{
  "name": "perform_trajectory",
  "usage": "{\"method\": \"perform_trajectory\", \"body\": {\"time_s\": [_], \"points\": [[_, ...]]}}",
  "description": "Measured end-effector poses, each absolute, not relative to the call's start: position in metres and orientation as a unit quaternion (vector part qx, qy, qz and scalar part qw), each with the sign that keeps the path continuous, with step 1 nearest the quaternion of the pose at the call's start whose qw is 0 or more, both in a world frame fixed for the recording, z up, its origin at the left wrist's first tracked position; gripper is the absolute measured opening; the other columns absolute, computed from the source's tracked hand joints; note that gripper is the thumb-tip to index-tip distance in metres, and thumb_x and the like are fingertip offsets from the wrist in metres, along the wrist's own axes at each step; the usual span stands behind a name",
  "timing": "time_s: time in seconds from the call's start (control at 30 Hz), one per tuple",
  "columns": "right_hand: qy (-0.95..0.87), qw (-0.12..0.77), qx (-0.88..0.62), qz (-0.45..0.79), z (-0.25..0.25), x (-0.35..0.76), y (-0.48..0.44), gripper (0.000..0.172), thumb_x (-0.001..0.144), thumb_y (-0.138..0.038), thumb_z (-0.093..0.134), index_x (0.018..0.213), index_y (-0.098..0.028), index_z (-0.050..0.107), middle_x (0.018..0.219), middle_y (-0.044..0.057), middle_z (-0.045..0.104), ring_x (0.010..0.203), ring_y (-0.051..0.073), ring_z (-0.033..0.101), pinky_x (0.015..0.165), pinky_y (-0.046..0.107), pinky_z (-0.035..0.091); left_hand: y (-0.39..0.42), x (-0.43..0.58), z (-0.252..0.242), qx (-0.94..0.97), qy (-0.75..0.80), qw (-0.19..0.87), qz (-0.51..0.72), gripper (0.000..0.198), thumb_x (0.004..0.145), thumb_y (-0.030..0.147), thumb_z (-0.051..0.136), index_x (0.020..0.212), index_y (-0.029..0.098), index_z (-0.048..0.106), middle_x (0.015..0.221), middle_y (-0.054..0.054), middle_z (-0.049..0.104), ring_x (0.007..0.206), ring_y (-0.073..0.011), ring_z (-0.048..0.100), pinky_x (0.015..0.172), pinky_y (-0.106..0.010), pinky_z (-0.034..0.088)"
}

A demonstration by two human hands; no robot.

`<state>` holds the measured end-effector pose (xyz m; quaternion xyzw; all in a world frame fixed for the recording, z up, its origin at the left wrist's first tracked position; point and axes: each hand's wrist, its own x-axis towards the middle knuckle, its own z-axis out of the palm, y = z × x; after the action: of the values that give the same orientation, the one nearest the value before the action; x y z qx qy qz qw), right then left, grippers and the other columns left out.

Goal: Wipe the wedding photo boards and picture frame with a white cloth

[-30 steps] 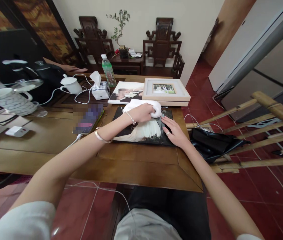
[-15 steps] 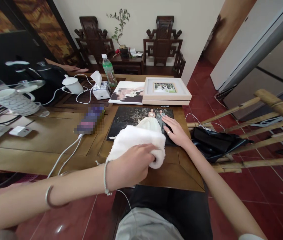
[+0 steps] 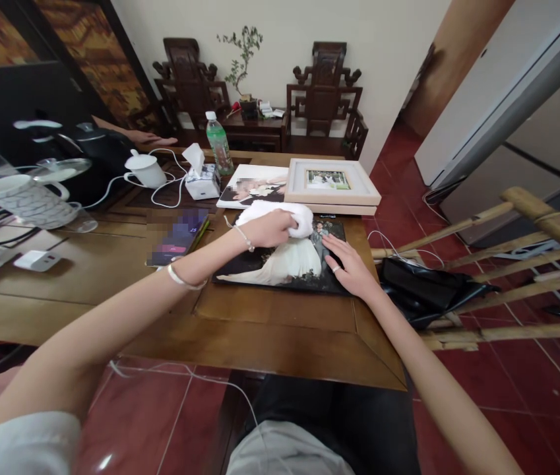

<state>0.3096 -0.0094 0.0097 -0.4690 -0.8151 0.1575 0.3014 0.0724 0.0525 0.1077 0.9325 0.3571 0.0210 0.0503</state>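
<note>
A dark wedding photo panel (image 3: 332, 282) lies flat on the wooden table (image 3: 270, 336) in front of me. My left hand (image 3: 270, 231) grips a folded white cloth (image 3: 260, 212) over the panel's far part, covering the upper body of the figure in the pale gown. On the panel's right side rests my right hand (image 3: 351, 266), fingers stretched out and touching its surface. A ring shows on that hand, and bracelets circle my left wrist and forearm.
Behind the panel lie a light wooden picture frame (image 3: 371, 187) and a white-edged photo print (image 3: 240, 188). Further left are a tissue box (image 3: 203, 183), green bottle (image 3: 218, 145), lidded cup (image 3: 145, 170) and phone (image 3: 181, 237). Another person's hand (image 3: 154, 138) rests at the far left.
My left hand has moved the cloth away from me, from the panel's near edge to its far part, uncovering the gown's skirt. My right hand stays in place.
</note>
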Motion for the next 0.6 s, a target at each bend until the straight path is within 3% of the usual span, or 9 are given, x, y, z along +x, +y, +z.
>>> {"method": "perform_trajectory", "body": {"time_s": [0.17,0.33,0.47,0.6], "points": [[-0.812,0.306,-0.472,0.158,0.009,0.31,-0.01,0.045,0.094,-0.033,0.041,0.137,-0.025,0.051,0.144,0.009,0.05,0.139,0.024,0.037,0.114,0.056,0.027,0.051,0.068,0.108,0.935,0.35,0.056,0.017,0.02,0.069,0.002,0.043,0.065,0.015,0.058,0.072,-0.007,0.064,0.074,-0.0177,0.058,0.077,-0.029,0.045],[-0.812,0.305,-0.472,0.16,0.008,0.309,-0.009,0.045,0.094,-0.033,0.042,0.137,-0.024,0.052,0.144,0.009,0.051,0.139,0.025,0.038,0.115,0.055,0.027,-0.027,0.069,0.107,0.938,0.328,0.113,0.019,0.03,0.072,-0.003,0.041,0.081,0.015,0.064,0.106,-0.01,0.067,0.099,-0.0191,0.061,0.092,-0.029,0.047],[-0.813,0.299,-0.473,0.16,0.008,0.309,-0.009,0.045,0.094,-0.033,0.042,0.137,-0.022,0.052,0.145,0.01,0.05,0.139,0.025,0.037,0.115,0.055,0.026,-0.099,0.063,0.099,0.947,0.304,0.106,-0.008,0.028,0.074,-0.001,0.045,0.083,0.016,0.065,0.138,-0.011,0.053,0.125,-0.0254,0.051,0.105,-0.037,0.043],[-0.816,0.297,-0.471,0.155,0.008,0.309,-0.009,0.046,0.094,-0.033,0.041,0.137,-0.02,0.052,0.145,0.011,0.049,0.139,0.025,0.038,0.115,0.055,0.026,-0.125,0.057,0.095,0.954,0.287,0.086,-0.005,0.021,0.075,0.004,0.051,0.084,0.016,0.066,0.145,-0.011,0.046,0.134,-0.0296,0.043,0.109,-0.043,0.041]]}}
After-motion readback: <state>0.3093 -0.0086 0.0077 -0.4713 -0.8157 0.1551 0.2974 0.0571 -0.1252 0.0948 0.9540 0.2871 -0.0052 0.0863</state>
